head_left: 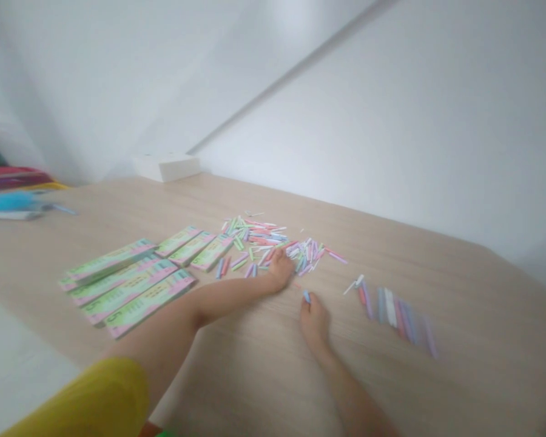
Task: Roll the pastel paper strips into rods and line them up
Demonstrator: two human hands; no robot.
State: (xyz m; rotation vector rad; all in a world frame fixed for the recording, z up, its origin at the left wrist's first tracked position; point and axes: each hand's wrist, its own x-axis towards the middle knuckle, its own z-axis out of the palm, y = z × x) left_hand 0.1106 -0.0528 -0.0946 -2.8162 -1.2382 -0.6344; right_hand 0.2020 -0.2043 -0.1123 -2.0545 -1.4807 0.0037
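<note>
My left hand (279,270) reaches into a pile of small pastel sticks (264,243) scattered on the wooden table (255,364); its fingers are curled at the pile's near edge, and what they hold is too blurred to make out. My right hand (313,318) rests on the table a little nearer, pinching a short blue stick (306,297) at its fingertips. To the right of it lies a row of longer pastel sticks (394,309), side by side.
Several flat green-and-pink boxes (127,285) lie in a group at the left. A white box (166,165) stands against the wall at the back. Colourful items (9,191) sit at the far left edge.
</note>
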